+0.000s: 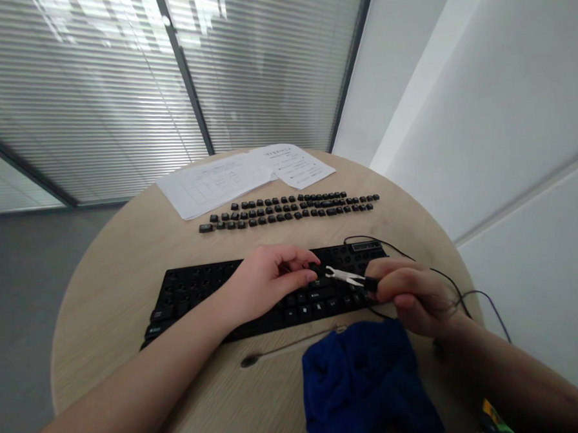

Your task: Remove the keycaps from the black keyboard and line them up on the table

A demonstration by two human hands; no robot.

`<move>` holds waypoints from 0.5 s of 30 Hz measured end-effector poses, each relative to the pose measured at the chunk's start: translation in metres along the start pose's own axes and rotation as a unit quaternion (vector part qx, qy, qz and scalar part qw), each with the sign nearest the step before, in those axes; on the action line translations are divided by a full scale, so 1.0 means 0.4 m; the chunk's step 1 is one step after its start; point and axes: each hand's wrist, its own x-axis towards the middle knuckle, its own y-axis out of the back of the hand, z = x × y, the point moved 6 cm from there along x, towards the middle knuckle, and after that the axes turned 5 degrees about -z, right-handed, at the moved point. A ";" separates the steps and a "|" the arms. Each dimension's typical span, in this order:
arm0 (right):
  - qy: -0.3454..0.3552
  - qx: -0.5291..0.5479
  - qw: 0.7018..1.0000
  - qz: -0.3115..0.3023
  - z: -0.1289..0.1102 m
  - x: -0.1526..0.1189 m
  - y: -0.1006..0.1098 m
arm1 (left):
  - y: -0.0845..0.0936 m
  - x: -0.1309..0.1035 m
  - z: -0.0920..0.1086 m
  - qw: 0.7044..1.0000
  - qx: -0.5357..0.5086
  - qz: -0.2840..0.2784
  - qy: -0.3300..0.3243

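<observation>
- Our right hand (419, 295) grips the puller (349, 277)
- Our left hand (266, 279) half-curls over the keyboard (195, 270) on the table (126, 251), grip unclear
- Tilting the prongs (330, 271), we could scratch keys (304, 310)

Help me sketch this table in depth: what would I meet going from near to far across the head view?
Blue cloth → black keyboard → rows of loose black keycaps → printed papers → window blinds.

The keyboard (195, 279) under the left hand (273, 275) is black. The cloth (365, 380) near the right hand (419, 287) is blue. The round counter (114, 303) beneath both hands is light tan.
</observation>
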 end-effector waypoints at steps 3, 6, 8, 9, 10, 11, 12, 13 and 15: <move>-0.017 -0.037 0.997 0.072 0.006 -0.016 0.032 | 0.009 0.003 -0.011 0.997 -0.067 0.010 0.023; -0.034 -0.171 0.980 0.099 -0.001 -0.023 0.051 | 0.002 0.008 -0.021 0.990 -0.134 0.013 0.042; -0.032 -0.245 0.964 0.096 -0.010 -0.019 0.051 | -0.008 0.011 -0.022 0.985 -0.169 0.014 0.042; -0.027 -0.259 0.961 0.089 -0.014 -0.014 0.046 | -0.015 0.011 -0.021 0.982 -0.185 0.013 0.041; -0.022 -0.262 0.962 0.079 -0.016 -0.008 0.039 | -0.023 0.011 -0.020 0.980 -0.197 0.008 0.039; -0.020 -0.261 0.963 0.063 -0.016 -0.002 0.029 | -0.031 0.010 -0.017 0.978 -0.205 0.004 0.037; -0.019 -0.264 0.963 0.045 -0.014 0.005 0.016 | -0.039 0.008 -0.014 0.977 -0.208 0.000 0.035; -0.019 -0.270 0.962 0.029 -0.012 0.011 0.004 | -0.047 0.006 -0.010 0.977 -0.208 -0.004 0.033; -0.016 -0.286 0.958 0.004 -0.007 0.020 -0.021 | -0.061 0.001 -0.005 0.979 -0.201 -0.017 0.032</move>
